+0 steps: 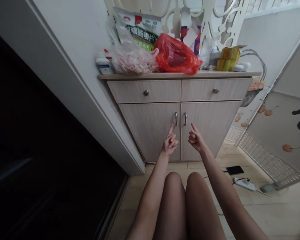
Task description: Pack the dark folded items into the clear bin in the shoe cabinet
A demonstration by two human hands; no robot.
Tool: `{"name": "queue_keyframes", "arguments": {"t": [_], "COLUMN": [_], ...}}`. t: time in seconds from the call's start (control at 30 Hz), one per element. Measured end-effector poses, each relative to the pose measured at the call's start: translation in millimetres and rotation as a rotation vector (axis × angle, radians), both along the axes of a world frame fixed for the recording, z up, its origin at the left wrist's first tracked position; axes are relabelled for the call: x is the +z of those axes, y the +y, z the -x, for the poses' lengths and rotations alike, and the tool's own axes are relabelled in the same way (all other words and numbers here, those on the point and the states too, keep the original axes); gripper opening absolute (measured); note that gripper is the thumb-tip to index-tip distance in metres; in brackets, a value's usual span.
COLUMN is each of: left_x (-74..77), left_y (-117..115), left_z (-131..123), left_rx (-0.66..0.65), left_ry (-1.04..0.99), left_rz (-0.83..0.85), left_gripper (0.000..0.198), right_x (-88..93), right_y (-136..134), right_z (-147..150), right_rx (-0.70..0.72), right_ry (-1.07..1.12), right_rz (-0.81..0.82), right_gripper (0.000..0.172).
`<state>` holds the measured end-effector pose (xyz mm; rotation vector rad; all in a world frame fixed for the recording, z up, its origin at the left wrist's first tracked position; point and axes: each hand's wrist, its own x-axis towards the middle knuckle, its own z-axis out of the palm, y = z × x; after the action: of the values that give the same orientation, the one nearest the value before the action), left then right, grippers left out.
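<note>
Left hand [170, 144] and right hand [196, 139] near handles [176, 119], forefingers [170, 130] straight

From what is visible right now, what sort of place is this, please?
Probably a home, though which room is unclear: it shows a cabinet, a red plastic bag on top of it, and a power strip on the floor.
</note>
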<state>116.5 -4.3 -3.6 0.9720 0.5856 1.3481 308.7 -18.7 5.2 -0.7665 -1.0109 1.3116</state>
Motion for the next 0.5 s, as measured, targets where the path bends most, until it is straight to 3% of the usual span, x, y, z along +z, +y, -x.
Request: {"name": "queue_keyframes", "arguments": {"t": [0.07,0.13,0.2,0.33,0.5], "left_x": [9.4,21.5,32.8,42.9,36.0], "left_y": [22,45,66,88,84], "left_z": [-4,-14,-28,-51,-50], "left_rx": [0.141,0.387,0.591,0.679,0.678], "left_ry": [0.18,0.378,0.613,1.019,1.117], "left_rz": [0.056,0.054,-0.013,-0.135,-0.201], "left_gripper": [0.038,0.031,0.03,0.03,0.014], "right_x": [3.3,9.2,16.5,27.4,30.1], "right_y": [15,32,51,79,82], "right_z": [0,3,10,30,41], "right_rx": [-0.259,-0.521,-0.68,-0.735,-0.772], "right_ry": [-0.401,-0.792,-1.046,-1.185,-1.147], "right_rz": [-0.057,-0.139,-0.192,-0.105,0.002], "right_gripper": [0.061,0.047,0.04,0.037,0.029]}}
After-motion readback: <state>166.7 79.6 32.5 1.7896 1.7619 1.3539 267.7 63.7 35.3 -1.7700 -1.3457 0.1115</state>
